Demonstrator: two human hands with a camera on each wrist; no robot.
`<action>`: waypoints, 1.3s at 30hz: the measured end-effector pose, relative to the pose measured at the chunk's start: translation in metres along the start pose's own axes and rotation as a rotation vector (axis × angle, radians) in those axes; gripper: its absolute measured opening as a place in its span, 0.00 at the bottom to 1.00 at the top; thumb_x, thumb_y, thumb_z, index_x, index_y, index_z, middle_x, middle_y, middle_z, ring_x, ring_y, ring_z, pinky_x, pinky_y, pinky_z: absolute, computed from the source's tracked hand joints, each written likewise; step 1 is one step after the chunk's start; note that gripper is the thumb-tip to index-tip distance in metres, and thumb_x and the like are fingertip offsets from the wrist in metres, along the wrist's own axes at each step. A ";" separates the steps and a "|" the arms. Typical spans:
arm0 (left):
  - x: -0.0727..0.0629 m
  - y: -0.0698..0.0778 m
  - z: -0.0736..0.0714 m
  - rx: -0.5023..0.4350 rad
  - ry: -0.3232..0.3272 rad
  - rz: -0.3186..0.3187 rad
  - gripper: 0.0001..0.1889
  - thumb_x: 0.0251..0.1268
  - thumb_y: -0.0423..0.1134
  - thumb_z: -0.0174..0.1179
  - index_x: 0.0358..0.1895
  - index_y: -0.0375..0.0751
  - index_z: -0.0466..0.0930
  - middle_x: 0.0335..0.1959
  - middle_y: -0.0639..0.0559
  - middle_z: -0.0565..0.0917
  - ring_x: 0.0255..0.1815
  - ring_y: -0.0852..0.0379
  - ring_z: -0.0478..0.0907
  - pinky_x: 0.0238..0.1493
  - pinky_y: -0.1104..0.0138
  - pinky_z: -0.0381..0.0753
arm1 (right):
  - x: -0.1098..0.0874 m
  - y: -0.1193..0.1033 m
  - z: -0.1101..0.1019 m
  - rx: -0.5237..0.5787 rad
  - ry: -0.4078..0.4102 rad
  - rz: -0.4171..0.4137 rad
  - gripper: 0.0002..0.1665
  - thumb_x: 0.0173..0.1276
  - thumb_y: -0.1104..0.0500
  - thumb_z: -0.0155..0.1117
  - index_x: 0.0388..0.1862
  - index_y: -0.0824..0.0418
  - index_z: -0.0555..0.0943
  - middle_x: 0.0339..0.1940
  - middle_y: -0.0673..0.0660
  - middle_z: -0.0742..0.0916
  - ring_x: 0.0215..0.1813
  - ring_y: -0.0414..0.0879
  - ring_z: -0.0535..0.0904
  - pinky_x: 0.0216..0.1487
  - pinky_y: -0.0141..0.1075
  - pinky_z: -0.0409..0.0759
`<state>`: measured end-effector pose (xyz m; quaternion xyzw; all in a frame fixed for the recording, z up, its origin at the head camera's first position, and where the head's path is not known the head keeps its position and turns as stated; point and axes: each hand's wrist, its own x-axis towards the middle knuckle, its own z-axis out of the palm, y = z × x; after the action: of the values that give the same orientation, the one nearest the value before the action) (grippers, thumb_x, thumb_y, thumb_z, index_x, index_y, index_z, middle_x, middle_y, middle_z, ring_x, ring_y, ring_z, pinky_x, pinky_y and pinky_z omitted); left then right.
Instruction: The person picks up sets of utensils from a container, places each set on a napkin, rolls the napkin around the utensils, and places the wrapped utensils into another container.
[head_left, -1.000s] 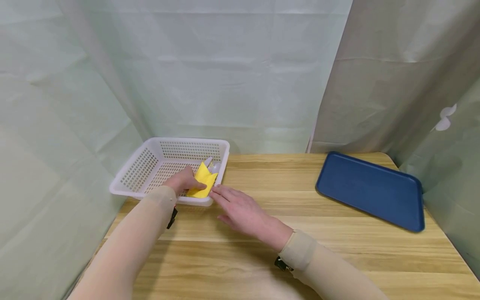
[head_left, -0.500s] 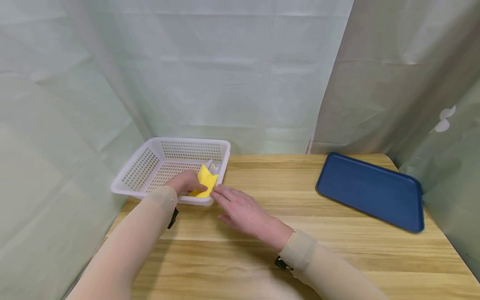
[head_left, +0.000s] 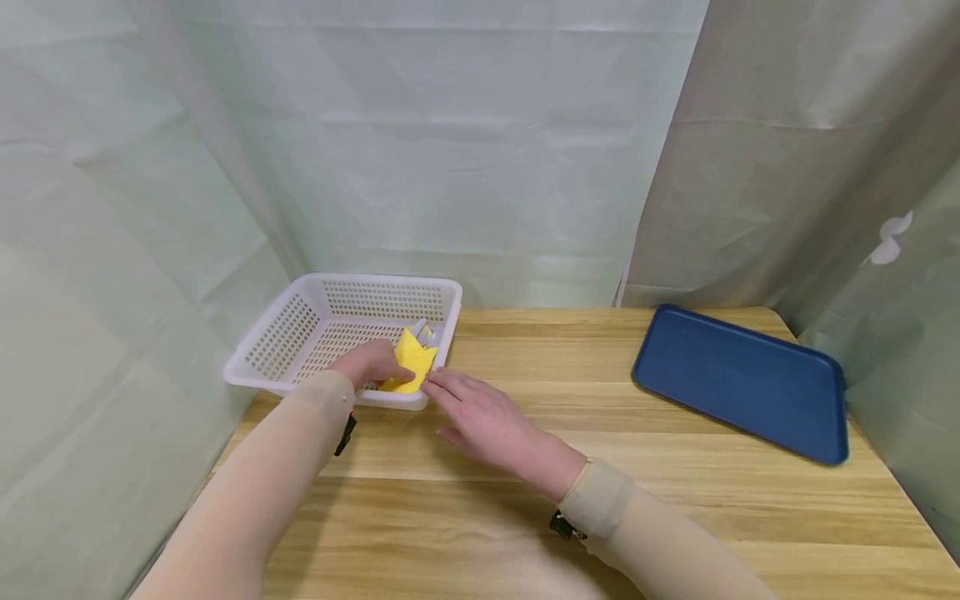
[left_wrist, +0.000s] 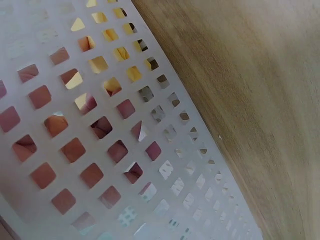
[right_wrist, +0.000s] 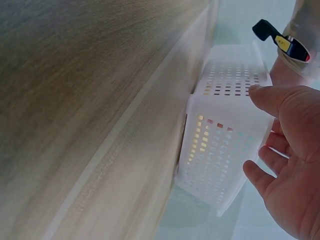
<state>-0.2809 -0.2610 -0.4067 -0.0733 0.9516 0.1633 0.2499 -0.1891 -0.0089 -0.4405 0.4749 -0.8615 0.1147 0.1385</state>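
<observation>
My left hand [head_left: 367,364] reaches into the white plastic basket [head_left: 258,377]. It holds a yellow folded napkin [head_left: 417,360] low in the basket's near right corner, with the thumb across its face. Behind the napkin's upper edge show pale pieces of cutlery [head_left: 422,331], whose exact kind is unclear. In the left wrist view, the basket wall [left_wrist: 165,140] covers most of the hand, which shows through the holes beside yellow patches. My right hand [head_left: 487,421] rests its fingertips at the basket's near right corner, fingers fairly straight. The right wrist view has that hand [right_wrist: 292,160] by the rim.
A blue rectangular tray [head_left: 742,383] lies at an angle on the right of the wooden table [head_left: 480,525]. Pale curtains [head_left: 465,158] hang behind and on both sides. The basket stands close to the left and back curtains.
The left hand has lowered the yellow napkin slightly deeper into the basket corner, and the cutlery behind it has shifted a little. The right hand has hardly moved.
</observation>
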 end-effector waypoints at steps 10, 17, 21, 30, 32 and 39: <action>-0.008 0.006 -0.003 -0.003 0.020 0.002 0.25 0.75 0.49 0.73 0.57 0.29 0.80 0.39 0.43 0.80 0.41 0.47 0.77 0.48 0.58 0.74 | 0.000 -0.002 -0.004 0.003 -0.008 0.007 0.45 0.76 0.49 0.79 0.84 0.62 0.71 0.83 0.59 0.75 0.84 0.52 0.69 0.83 0.42 0.65; -0.014 0.001 -0.007 -0.011 0.040 0.030 0.23 0.77 0.49 0.71 0.55 0.30 0.80 0.39 0.42 0.81 0.42 0.45 0.78 0.47 0.57 0.76 | 0.002 -0.003 -0.007 0.003 -0.023 0.018 0.44 0.76 0.49 0.78 0.84 0.61 0.71 0.83 0.58 0.75 0.84 0.52 0.70 0.82 0.43 0.66; -0.018 0.000 -0.010 -0.025 0.045 0.030 0.19 0.79 0.50 0.69 0.48 0.34 0.79 0.36 0.44 0.80 0.40 0.46 0.77 0.45 0.58 0.76 | 0.001 -0.003 -0.008 0.010 -0.019 0.008 0.44 0.76 0.49 0.78 0.84 0.62 0.71 0.83 0.59 0.75 0.84 0.52 0.70 0.82 0.43 0.67; -0.024 0.004 -0.007 0.008 0.110 0.088 0.24 0.83 0.50 0.63 0.63 0.30 0.78 0.55 0.36 0.84 0.52 0.42 0.79 0.61 0.47 0.81 | -0.002 0.001 -0.007 0.008 0.009 -0.008 0.44 0.76 0.49 0.78 0.83 0.63 0.72 0.82 0.61 0.75 0.82 0.53 0.73 0.82 0.44 0.69; -0.024 0.005 -0.005 0.013 0.136 0.093 0.23 0.84 0.50 0.62 0.63 0.32 0.78 0.55 0.37 0.84 0.52 0.42 0.79 0.59 0.49 0.81 | -0.003 0.001 -0.007 0.019 0.009 -0.008 0.44 0.76 0.49 0.78 0.83 0.63 0.71 0.82 0.61 0.75 0.82 0.54 0.73 0.81 0.44 0.69; -0.033 0.007 -0.003 0.092 0.250 0.148 0.28 0.87 0.52 0.57 0.70 0.29 0.76 0.65 0.31 0.83 0.59 0.37 0.81 0.65 0.43 0.81 | -0.009 0.001 -0.009 0.046 0.019 -0.006 0.45 0.78 0.48 0.76 0.85 0.63 0.69 0.83 0.63 0.74 0.83 0.56 0.72 0.81 0.49 0.71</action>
<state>-0.2551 -0.2539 -0.3860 -0.0110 0.9846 0.1272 0.1197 -0.1842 0.0014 -0.4350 0.4793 -0.8559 0.1386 0.1359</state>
